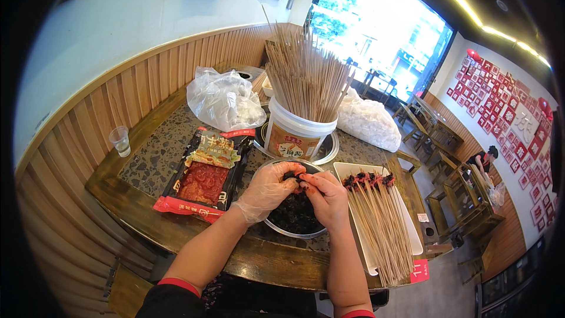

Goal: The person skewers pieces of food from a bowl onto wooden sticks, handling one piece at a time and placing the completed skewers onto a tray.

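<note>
My left hand, in a clear plastic glove, pinches a small dark piece of food above a metal bowl. My right hand seems bare and meets the left there, its fingertips on the same piece; both hands have reddish stains. Dark, wet-looking food fills the bowl. Left of it lies a black and red package with red meat in it. To the right, a white tray bears many skewers with dark and pinkish pieces on their far ends.
Behind the bowl, a white plastic bucket holds upright bamboo skewers. Plastic bags stand either side, the right one with pale contents. A clear cup is near the wall. A person is at a far table.
</note>
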A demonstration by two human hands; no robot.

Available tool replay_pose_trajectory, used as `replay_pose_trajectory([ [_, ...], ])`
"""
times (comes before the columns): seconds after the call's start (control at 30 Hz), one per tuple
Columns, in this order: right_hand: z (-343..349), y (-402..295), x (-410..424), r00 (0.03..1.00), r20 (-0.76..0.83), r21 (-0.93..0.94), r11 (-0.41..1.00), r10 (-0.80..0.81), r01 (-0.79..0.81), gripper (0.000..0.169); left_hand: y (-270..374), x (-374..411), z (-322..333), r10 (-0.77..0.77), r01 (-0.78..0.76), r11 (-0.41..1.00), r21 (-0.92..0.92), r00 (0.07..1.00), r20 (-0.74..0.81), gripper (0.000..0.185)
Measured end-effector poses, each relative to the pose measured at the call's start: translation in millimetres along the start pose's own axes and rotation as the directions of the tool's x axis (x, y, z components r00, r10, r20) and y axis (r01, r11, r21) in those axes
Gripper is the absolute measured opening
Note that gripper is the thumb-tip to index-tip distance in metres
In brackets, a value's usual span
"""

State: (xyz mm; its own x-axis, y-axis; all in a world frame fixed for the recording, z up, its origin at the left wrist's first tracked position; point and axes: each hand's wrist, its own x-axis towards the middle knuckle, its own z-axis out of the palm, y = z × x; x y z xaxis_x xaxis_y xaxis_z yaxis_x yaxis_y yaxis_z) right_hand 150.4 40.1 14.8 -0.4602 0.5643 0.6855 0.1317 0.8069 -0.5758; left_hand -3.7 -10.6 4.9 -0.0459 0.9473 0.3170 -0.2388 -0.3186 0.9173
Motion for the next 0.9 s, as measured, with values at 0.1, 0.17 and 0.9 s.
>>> replay_pose_trajectory([
  [0.1, -0.7, -1.7, 0.4, 1.000, -0.018, -0.027, 1.000, 0.014, -0.014, 0.017, 4.0, -1.8, 3.3, -0.007, 0.007, 0.999, -0.034, 1.000, 0.025, 0.025],
  [0.17, -2.1, -1.9, 0.3, 0.998, -0.050, -0.034, 0.998, 0.046, -0.048, 0.016, 4.4, -2.0, 4.3, -0.012, 0.016, 0.998, -0.067, 0.998, 0.054, 0.025],
  [0.9, 12.9, -32.3, 15.1, 1.000, 0.004, -0.549, 0.836, 0.001, 0.001, 0.020, -13.6, 1.8, 1.1, 0.454, -0.341, 0.539, 0.770, 0.888, 0.076, 0.026],
])
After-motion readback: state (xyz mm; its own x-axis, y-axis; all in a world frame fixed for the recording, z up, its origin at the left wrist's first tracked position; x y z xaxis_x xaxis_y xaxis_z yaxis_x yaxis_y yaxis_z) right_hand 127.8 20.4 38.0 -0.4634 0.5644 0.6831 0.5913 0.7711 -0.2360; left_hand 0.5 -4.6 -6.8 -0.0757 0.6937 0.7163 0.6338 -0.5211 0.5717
